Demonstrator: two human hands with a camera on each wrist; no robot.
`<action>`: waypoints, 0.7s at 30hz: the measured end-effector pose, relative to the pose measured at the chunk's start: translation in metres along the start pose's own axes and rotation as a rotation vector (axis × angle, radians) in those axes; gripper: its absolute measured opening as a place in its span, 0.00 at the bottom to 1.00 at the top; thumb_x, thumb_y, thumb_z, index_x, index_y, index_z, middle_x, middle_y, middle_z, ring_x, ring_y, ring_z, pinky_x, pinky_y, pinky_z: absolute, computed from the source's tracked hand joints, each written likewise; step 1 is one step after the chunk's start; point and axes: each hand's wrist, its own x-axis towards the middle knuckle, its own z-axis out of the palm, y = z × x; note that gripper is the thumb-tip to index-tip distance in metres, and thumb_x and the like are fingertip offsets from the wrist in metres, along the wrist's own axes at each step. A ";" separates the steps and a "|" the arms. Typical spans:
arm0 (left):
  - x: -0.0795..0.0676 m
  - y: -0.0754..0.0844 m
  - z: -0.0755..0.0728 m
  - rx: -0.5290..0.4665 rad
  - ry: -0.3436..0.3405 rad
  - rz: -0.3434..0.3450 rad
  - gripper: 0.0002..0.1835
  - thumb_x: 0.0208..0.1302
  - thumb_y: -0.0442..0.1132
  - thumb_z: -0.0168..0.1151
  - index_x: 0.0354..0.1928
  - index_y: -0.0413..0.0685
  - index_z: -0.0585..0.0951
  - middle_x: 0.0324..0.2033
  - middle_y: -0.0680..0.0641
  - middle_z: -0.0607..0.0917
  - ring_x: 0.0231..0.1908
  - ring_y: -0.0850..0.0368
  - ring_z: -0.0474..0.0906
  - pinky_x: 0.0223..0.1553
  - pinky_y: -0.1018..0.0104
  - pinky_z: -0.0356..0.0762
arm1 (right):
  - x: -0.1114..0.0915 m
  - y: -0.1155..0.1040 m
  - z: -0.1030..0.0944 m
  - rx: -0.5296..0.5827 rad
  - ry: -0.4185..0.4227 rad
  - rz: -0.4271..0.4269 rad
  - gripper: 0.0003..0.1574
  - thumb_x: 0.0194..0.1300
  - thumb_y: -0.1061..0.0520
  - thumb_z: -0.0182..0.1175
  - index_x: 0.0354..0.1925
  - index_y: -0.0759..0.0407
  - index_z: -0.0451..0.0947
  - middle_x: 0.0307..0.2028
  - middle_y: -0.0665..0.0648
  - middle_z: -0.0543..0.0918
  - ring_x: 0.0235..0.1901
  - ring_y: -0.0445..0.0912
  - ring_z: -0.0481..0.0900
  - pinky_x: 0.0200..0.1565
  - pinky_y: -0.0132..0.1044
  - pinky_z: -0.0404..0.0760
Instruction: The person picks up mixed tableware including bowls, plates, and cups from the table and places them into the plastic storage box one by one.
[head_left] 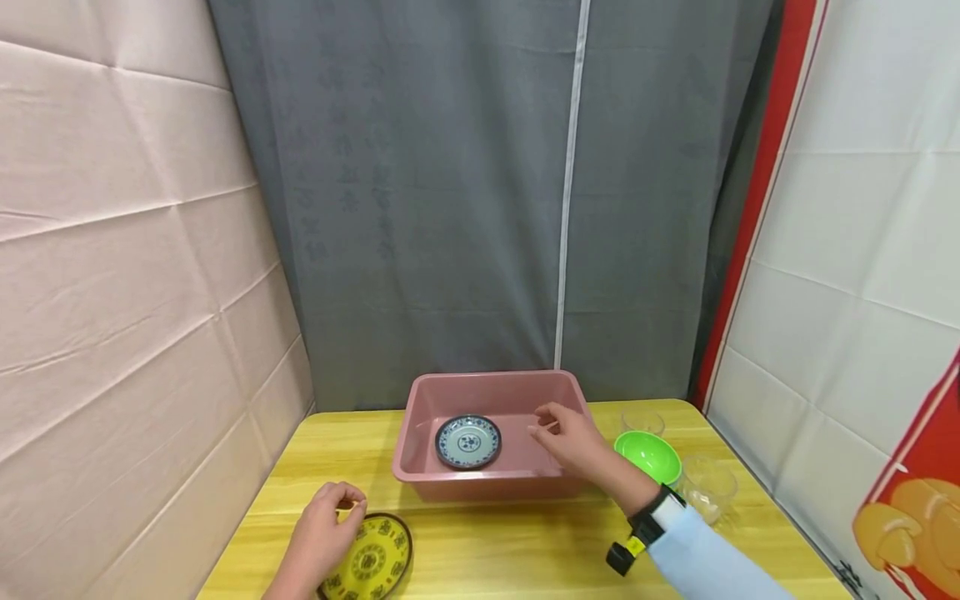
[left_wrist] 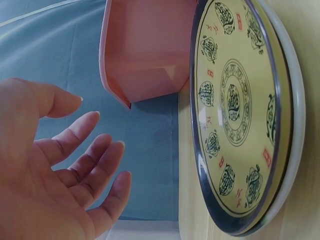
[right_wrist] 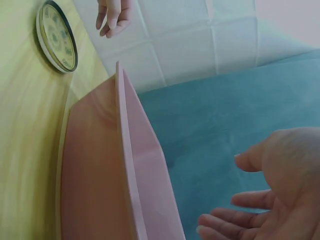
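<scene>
My left hand [head_left: 326, 529] hovers beside a yellow patterned plate [head_left: 369, 560] at the table's front left. In the left wrist view, its fingers are loosely bent and apart from the yellow plate [left_wrist: 232, 105], which lies on top of a white-rimmed plate [left_wrist: 296, 120]. Over the right part of a pink basin [head_left: 491, 487] is my right hand [head_left: 570, 440], holding nothing. The right wrist view shows its thumb and fingers [right_wrist: 225, 222] spread apart above the basin's rim. Inside the basin, left of that hand, lies a blue-and-white plate [head_left: 468, 442].
Right of the basin stand a green bowl [head_left: 648, 456], a clear glass bowl [head_left: 707, 486] and another clear glass vessel [head_left: 643, 421] behind. A grey curtain [head_left: 435, 208] hangs behind the wooden table [head_left: 480, 542]. Pale cloth walls [head_left: 150, 292] close off both sides.
</scene>
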 end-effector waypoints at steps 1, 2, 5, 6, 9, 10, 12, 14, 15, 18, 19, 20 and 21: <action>0.000 0.000 -0.001 0.002 -0.001 0.004 0.02 0.75 0.39 0.70 0.44 0.49 0.87 0.46 0.50 0.84 0.50 0.51 0.83 0.53 0.47 0.83 | -0.007 0.003 -0.005 0.016 0.013 -0.010 0.27 0.79 0.48 0.70 0.66 0.60 0.81 0.55 0.58 0.88 0.54 0.53 0.87 0.59 0.55 0.88; 0.001 0.000 -0.001 0.003 -0.002 0.007 0.02 0.75 0.38 0.70 0.44 0.49 0.88 0.46 0.51 0.84 0.50 0.51 0.83 0.53 0.48 0.83 | -0.014 0.006 -0.011 0.030 0.025 -0.010 0.27 0.79 0.48 0.70 0.67 0.59 0.80 0.56 0.58 0.87 0.54 0.52 0.87 0.59 0.55 0.88; 0.001 -0.001 -0.003 0.003 -0.005 0.014 0.02 0.75 0.38 0.71 0.45 0.50 0.87 0.45 0.51 0.84 0.50 0.52 0.82 0.53 0.48 0.83 | -0.034 0.018 -0.024 0.044 0.049 0.003 0.29 0.80 0.48 0.69 0.71 0.57 0.79 0.59 0.58 0.87 0.56 0.52 0.86 0.59 0.52 0.88; 0.000 -0.001 -0.003 0.002 -0.009 0.012 0.02 0.75 0.37 0.71 0.45 0.50 0.87 0.45 0.51 0.83 0.49 0.52 0.82 0.53 0.49 0.83 | -0.040 0.022 -0.028 0.042 0.056 0.010 0.29 0.80 0.48 0.69 0.71 0.57 0.78 0.59 0.57 0.87 0.57 0.51 0.86 0.59 0.50 0.88; -0.002 0.000 -0.005 0.000 -0.024 0.012 0.02 0.75 0.36 0.71 0.46 0.50 0.87 0.46 0.52 0.84 0.49 0.54 0.82 0.52 0.50 0.83 | -0.060 0.035 -0.036 0.033 0.080 0.027 0.30 0.80 0.48 0.69 0.72 0.57 0.79 0.59 0.55 0.88 0.57 0.50 0.86 0.56 0.44 0.89; -0.002 0.000 -0.005 0.001 -0.030 0.009 0.02 0.75 0.36 0.71 0.45 0.51 0.87 0.46 0.52 0.84 0.48 0.54 0.81 0.52 0.50 0.83 | -0.066 0.038 -0.039 0.030 0.088 0.026 0.29 0.80 0.48 0.69 0.71 0.57 0.79 0.59 0.56 0.88 0.57 0.50 0.86 0.55 0.42 0.88; -0.003 0.001 -0.006 -0.001 -0.038 0.007 0.03 0.75 0.36 0.71 0.46 0.51 0.87 0.46 0.52 0.84 0.48 0.55 0.81 0.52 0.50 0.84 | -0.077 0.045 -0.042 0.032 0.112 0.028 0.29 0.80 0.49 0.70 0.71 0.58 0.79 0.60 0.57 0.88 0.57 0.50 0.86 0.53 0.39 0.88; -0.003 0.001 -0.006 -0.006 -0.041 0.013 0.03 0.75 0.35 0.71 0.46 0.51 0.87 0.46 0.52 0.84 0.48 0.55 0.81 0.52 0.49 0.84 | -0.088 0.052 -0.045 0.041 0.132 0.030 0.28 0.80 0.50 0.69 0.70 0.59 0.79 0.61 0.58 0.87 0.56 0.51 0.87 0.52 0.37 0.88; -0.004 0.001 -0.006 -0.006 -0.042 0.011 0.03 0.75 0.35 0.71 0.46 0.52 0.87 0.46 0.53 0.84 0.48 0.55 0.81 0.52 0.49 0.84 | -0.093 0.055 -0.045 0.044 0.141 0.033 0.27 0.80 0.51 0.69 0.70 0.60 0.79 0.62 0.58 0.87 0.56 0.51 0.87 0.51 0.37 0.87; -0.004 0.001 -0.006 -0.010 -0.049 0.013 0.03 0.75 0.35 0.71 0.46 0.51 0.87 0.46 0.52 0.83 0.48 0.56 0.81 0.53 0.49 0.84 | -0.104 0.067 -0.045 0.048 0.159 0.051 0.24 0.80 0.52 0.69 0.68 0.60 0.81 0.60 0.58 0.88 0.54 0.51 0.87 0.49 0.36 0.87; -0.004 0.000 -0.006 -0.010 -0.051 0.016 0.03 0.75 0.35 0.71 0.46 0.51 0.87 0.46 0.52 0.83 0.48 0.56 0.81 0.53 0.49 0.84 | -0.107 0.070 -0.044 0.046 0.158 0.057 0.24 0.80 0.53 0.69 0.67 0.60 0.81 0.60 0.57 0.88 0.53 0.50 0.88 0.48 0.36 0.87; -0.005 0.000 -0.007 -0.014 -0.053 0.013 0.03 0.75 0.35 0.71 0.46 0.52 0.87 0.47 0.53 0.83 0.48 0.56 0.80 0.53 0.49 0.84 | -0.109 0.073 -0.044 0.044 0.157 0.064 0.24 0.80 0.52 0.69 0.67 0.60 0.81 0.59 0.58 0.88 0.52 0.50 0.88 0.47 0.36 0.87; -0.006 0.000 -0.007 -0.015 -0.053 0.014 0.03 0.75 0.35 0.71 0.46 0.52 0.87 0.47 0.53 0.83 0.48 0.56 0.80 0.53 0.49 0.84 | -0.111 0.076 -0.043 0.043 0.156 0.071 0.24 0.80 0.52 0.69 0.67 0.60 0.81 0.59 0.58 0.89 0.51 0.49 0.87 0.47 0.36 0.87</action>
